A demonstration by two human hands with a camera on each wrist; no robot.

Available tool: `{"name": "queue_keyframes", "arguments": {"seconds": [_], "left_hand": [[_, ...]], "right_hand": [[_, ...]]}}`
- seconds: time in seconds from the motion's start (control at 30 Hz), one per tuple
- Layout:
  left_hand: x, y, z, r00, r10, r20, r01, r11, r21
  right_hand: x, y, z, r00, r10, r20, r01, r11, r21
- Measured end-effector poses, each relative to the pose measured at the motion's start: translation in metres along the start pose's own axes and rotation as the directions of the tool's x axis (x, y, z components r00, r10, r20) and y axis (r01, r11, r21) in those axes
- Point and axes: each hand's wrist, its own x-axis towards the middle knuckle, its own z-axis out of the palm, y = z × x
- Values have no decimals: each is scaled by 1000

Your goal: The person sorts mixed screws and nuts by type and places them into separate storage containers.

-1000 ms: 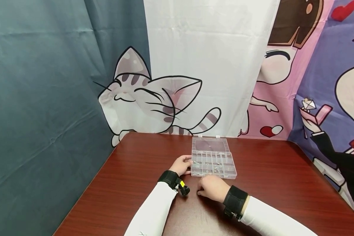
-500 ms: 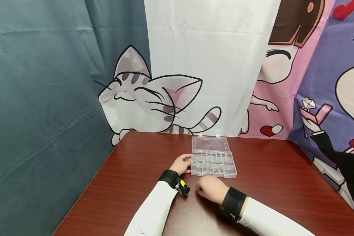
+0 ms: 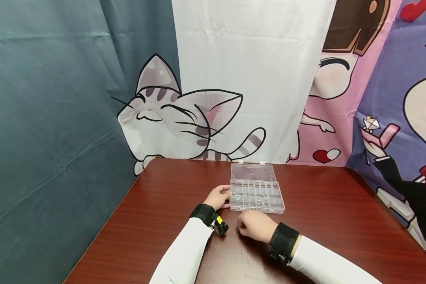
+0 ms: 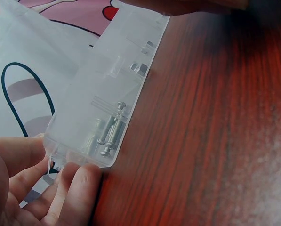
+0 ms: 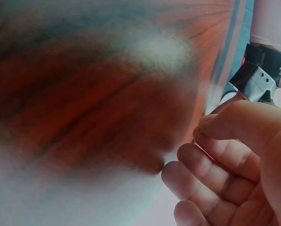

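Observation:
A clear plastic compartment box (image 3: 279, 200) lies on the table with its lid (image 3: 253, 173) laid back. My left hand (image 3: 216, 198) holds the box's left end, thumb and fingers around the corner. Through the side wall in the left wrist view, several screws (image 4: 113, 132) show near that end, with nuts (image 4: 139, 69) farther along. Just in front of the box hovers or rests my right hand (image 3: 257, 225), its fingers curled. In the right wrist view its thumb presses the index finger, and a tiny dark piece (image 5: 199, 132) shows between their tips, too small to identify.
The dark red wooden table (image 3: 170, 189) stretches around both arms. Behind it hang printed cloths (image 3: 248, 79) with a cartoon cat and figures. A strapped-on camera (image 3: 220, 225) sticks out from the left wrist toward the right hand.
My right hand has shifted very slightly left and back again in front of the box. The left hand and the box stay in place.

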Motion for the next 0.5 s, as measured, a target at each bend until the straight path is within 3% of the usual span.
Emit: {"name": "queue_keyframes", "arguments": {"seconds": [0.23,0.5], "left_hand": [[1,0,2,1000,4,6,-4,1000,-9],[2,-2,1,1000,7,-2,-7,1000,3]], "right_hand": [[-1,11,-8,997,78,-8,-77,996,45],[-7,38,-22,987,141,-74,-136,988,66]]}}
